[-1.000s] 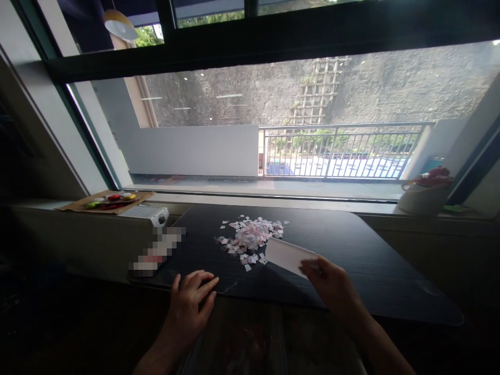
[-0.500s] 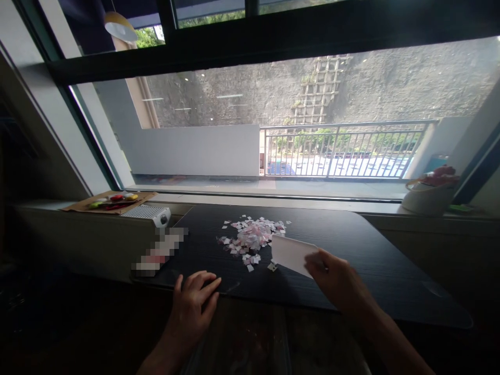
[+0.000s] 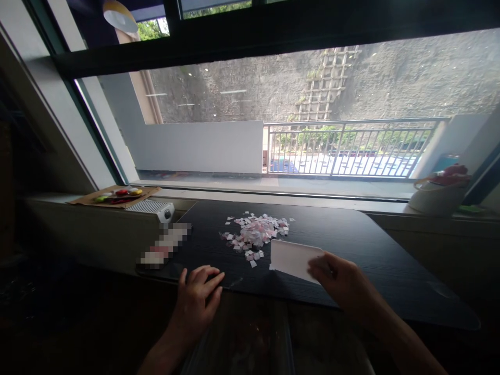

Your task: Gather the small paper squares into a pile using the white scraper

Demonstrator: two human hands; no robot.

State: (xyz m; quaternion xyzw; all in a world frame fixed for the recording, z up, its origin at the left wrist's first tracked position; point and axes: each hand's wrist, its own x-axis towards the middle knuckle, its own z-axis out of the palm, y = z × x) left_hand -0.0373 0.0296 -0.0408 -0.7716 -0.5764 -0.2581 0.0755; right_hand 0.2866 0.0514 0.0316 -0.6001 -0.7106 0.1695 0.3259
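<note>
A pale sheet of card is pinched at its right end by my right hand. The card's left edge is close to a heap of small white and pinkish paper pieces on the dark tabletop. A few loose pieces lie in front of the heap. My left hand rests at the table's near edge, fingers spread and with nothing in them.
A blurred-out flat item lies at the table's left end. Behind it are a white ridged box and brown cardboard with colourful items on it. A light-coloured bag stands on the right sill. A window runs along the back.
The card has moved slightly toward me, and the small piece seen by its lower left corner no longer shows. My left hand keeps its place on the table edge. The view has shifted slightly.
</note>
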